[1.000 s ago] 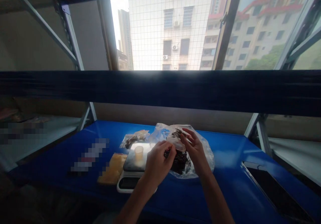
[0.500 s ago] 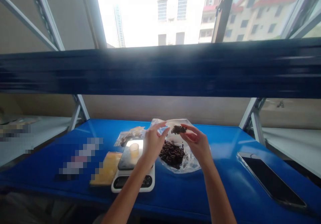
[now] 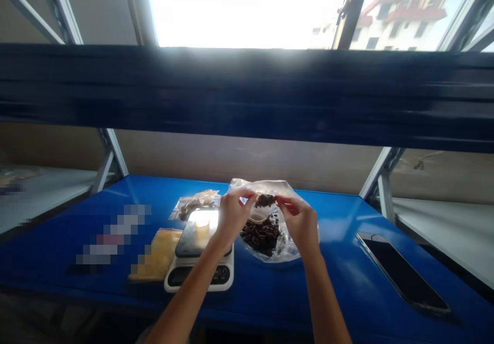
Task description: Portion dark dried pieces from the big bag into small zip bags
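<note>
A dark, crinkled clump (image 3: 265, 200) is stretched between my two hands above an open clear plastic bag (image 3: 292, 249). My left hand (image 3: 235, 214) pinches its left end between thumb and fingers. At the right end, my right hand (image 3: 301, 224) grips it with the fingertips. Beneath them, a heap of dark brown, shiny pieces (image 3: 262, 237) lies in the bag. The pale round rim of something like a cup (image 3: 258, 217) shows among those pieces. Left of the bag stands a white digital scale (image 3: 228, 278), partly behind my left forearm, carrying a small yellowish cup (image 3: 201, 228).
A yellow packet (image 3: 159, 254) lies left of the scale, and a clear bag with brownish contents (image 3: 195, 204) sits behind it. On the right rests a phone (image 3: 403, 272). A thick blue shelf beam (image 3: 247, 94) crosses above the blue tabletop (image 3: 335, 287).
My left hand has closed onto the left end of the clump, which only my right hand held before. The pale rim in the bag now shows. The camera view has shifted slightly.
</note>
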{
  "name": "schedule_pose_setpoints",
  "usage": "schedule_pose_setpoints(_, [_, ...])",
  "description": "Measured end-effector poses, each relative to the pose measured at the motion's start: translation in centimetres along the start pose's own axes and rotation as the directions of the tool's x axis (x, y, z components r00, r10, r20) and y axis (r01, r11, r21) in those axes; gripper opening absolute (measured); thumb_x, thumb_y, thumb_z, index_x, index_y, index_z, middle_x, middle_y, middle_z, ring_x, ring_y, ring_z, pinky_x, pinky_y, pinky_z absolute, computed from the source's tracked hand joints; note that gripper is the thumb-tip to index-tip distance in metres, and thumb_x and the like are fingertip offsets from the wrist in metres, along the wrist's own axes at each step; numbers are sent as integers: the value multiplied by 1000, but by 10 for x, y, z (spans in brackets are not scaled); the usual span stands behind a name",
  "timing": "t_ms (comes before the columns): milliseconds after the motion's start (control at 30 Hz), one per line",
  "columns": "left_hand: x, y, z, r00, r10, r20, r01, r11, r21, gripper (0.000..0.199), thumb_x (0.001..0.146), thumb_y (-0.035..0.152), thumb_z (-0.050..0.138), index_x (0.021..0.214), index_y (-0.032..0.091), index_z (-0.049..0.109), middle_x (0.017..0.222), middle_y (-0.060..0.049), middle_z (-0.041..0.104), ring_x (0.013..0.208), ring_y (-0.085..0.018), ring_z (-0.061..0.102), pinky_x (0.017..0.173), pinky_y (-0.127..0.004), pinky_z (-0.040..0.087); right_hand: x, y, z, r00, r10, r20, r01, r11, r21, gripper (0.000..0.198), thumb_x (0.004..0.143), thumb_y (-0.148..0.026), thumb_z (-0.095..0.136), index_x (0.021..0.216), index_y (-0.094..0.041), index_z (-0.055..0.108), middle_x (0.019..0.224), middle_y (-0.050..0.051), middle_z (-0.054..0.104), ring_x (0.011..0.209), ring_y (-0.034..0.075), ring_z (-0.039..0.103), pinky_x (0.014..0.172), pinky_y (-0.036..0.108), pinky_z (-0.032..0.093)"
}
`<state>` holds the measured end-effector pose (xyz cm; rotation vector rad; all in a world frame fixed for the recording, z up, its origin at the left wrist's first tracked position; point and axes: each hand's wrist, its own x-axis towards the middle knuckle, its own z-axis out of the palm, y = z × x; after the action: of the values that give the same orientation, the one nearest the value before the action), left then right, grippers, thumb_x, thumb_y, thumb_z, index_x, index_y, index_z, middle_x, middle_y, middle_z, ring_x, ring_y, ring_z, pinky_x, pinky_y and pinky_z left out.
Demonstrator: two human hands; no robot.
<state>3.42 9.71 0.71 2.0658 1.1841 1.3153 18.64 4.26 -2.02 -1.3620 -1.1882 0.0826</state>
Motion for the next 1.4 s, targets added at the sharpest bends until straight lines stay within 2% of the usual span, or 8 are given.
schedule_pose_setpoints(200, [-6, 3, 5, 999, 26, 21, -27, 998, 58, 11, 83, 21, 60, 79, 21, 71, 78, 0, 73, 56, -12, 59, 62, -24, 44, -5, -2, 5, 998, -60, -33, 55, 987, -149, 29, 80, -33, 54, 85, -13, 74, 83, 14, 74, 69, 25, 69, 61, 35, 56])
schedule_pose_setpoints(333, [-9, 5, 7, 996, 48, 74, -57, 992, 116, 12, 79, 16, 63, 73, 22, 70, 74, 1, 72, 55, -13, 57, 57, -24, 40, -5, -2, 2, 997, -73, -27, 67, 982, -176, 27, 79, -31, 53, 83, -14, 73, 81, 13, 74, 67, 24, 68, 58, 33, 56])
schedule_pose_setpoints(567, [-8, 7, 9, 997, 69, -18, -66, 988, 141, 13, 83, 17, 58, 77, 21, 69, 80, -1, 68, 55, -12, 55, 59, -25, 42, -8, -9, 0, 997, -74, -28, 69, 988, -138, 26, 82, -33, 53, 84, -15, 71, 81, 11, 72, 65, 20, 67, 53, 28, 55])
schedule_pose_setpoints(767, [-9, 7, 12, 986, 126, -111, -126, 992, 5, 10, 85, 17, 58, 80, 20, 66, 99, -3, 64, 54, -8, 55, 55, -22, 45, -9, -13, 1, 996, -64, -61, 57, 994, -97, 28, 85, -35, 51, 87, -15, 71, 85, 10, 72, 69, 19, 67, 52, 27, 56])
schedule_pose_setpoints(967, [-12, 6, 15, 984, 119, -131, -126, 991, -51, 10, 86, 19, 57, 82, 19, 66, 98, -3, 63, 54, -8, 56, 56, -22, 47, -11, -15, 1, 993, -51, -106, 45, 997, -56, 30, 87, -36, 50, 92, -14, 70, 91, 11, 70, 74, 20, 67, 51, 26, 57])
schedule_pose_setpoints(1100, [-14, 7, 15, 992, 121, 19, -121, 993, -16, 12, 83, 12, 58, 78, 20, 66, 87, 0, 64, 54, -8, 56, 57, -22, 45, -11, -14, 0, 996, -69, -65, 66, 997, -44, 27, 85, -37, 53, 88, -16, 70, 89, 10, 70, 74, 20, 66, 50, 26, 57])
schedule_pose_setpoints(1233, [-14, 8, 13, 992, 91, -88, -94, 995, -29, 10, 86, 20, 57, 82, 20, 66, 91, -1, 64, 54, -8, 56, 57, -23, 45, -11, -12, 1, 995, -50, -90, 47, 998, -30, 31, 87, -39, 52, 91, -15, 71, 92, 12, 70, 77, 21, 66, 51, 27, 57])
schedule_pose_setpoints(1400, [-11, 6, 10, 990, 116, -82, -124, 987, -102, 10, 85, 19, 57, 80, 19, 66, 88, -1, 63, 57, -9, 57, 56, -22, 47, -12, -14, 2, 998, -61, -15, 61, 998, 9, 27, 85, -38, 55, 87, -17, 71, 86, 8, 70, 71, 19, 67, 48, 25, 56])
